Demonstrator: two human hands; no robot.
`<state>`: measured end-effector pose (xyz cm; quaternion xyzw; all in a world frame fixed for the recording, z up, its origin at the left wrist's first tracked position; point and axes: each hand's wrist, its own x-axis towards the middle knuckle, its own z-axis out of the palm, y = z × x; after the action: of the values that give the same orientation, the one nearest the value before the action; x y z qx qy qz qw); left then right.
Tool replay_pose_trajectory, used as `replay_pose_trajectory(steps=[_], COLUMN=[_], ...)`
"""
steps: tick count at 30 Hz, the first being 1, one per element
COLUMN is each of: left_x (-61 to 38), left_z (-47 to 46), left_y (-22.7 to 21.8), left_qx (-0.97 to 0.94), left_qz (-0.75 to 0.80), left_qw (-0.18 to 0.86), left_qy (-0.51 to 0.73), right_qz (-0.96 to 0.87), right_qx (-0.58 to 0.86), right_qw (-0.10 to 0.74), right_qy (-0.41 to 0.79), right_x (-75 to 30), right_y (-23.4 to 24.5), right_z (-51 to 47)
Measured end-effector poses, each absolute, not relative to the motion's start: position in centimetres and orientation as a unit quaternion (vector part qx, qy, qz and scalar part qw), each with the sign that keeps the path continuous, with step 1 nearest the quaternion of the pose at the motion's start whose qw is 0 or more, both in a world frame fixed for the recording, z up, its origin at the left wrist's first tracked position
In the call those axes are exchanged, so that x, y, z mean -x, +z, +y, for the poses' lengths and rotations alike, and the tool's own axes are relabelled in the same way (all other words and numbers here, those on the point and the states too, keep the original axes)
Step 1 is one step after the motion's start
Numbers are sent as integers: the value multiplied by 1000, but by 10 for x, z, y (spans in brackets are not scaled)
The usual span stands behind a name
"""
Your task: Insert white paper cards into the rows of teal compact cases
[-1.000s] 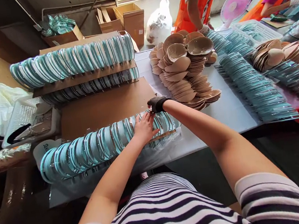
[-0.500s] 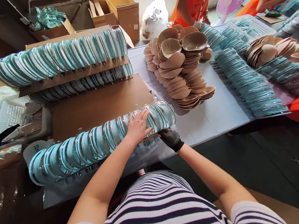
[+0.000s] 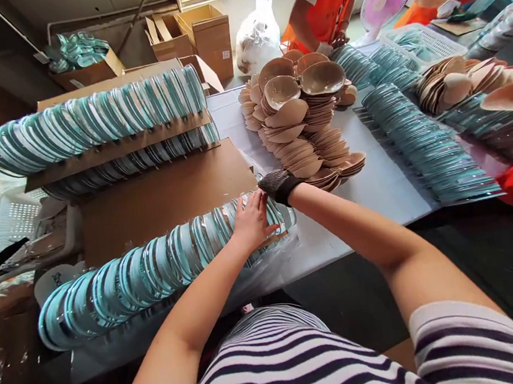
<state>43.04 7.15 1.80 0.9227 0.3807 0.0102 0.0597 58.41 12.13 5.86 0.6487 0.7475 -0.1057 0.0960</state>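
Observation:
A long row of clear, rounded plastic-looking pieces [image 3: 146, 264] with a teal sheen stands on edge along the near side of a cardboard sheet [image 3: 164, 200]. On top of its right end lies my left hand [image 3: 251, 222], bare, fingers stretched out over the pieces. My right hand [image 3: 278, 185], in a dark mesh glove, reaches across to the far side of that end, just beyond my left fingertips. Its fingers are drawn together at the cardboard's edge; what they hold, if anything, is hidden.
Two more rows of clear pieces [image 3: 93, 118] stand behind on cardboard. Right of my hands are stacks of tan, shallow cup-shaped pieces [image 3: 293, 112] on the white table cover [image 3: 378, 195]. Farther right lies another clear stack [image 3: 423, 140]. A co-worker in an orange vest [image 3: 324, 3] stands opposite.
My right hand has gone from the near side of the row's right end over to its far side. The left hand has slid slightly right along the row. The view has shifted a little.

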Motion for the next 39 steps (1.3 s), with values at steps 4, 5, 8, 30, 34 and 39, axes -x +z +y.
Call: replay_pose_trajectory(steps=[4,5,8,30,34,39], left_x=[-429,-429,-429,-428,-432,-413], left_z=[72,71,71,68,71,56], left_y=[13,13,16,17,19,31], left_qx=[-923,-922,-918,-920,-915,-927], left_qz=[380,381,388,387,394,346], left_qw=[57,61,70,58,73,110], left_qy=[23,29,38,36,36,97], right_qz=[750,752,760,807,760,747], right_qx=[-646,-643,-632,-587,-644,-622], right_qw=[85,86,91,-6,-62,-233], right_qy=[-112,-115,-121,-64,-56,38], right_x=[-576,-578,-586,-605,-603,-588], right_y=[46,45,49,-53,-86,-93], right_z=[133,133,133,-43,-53,-82])
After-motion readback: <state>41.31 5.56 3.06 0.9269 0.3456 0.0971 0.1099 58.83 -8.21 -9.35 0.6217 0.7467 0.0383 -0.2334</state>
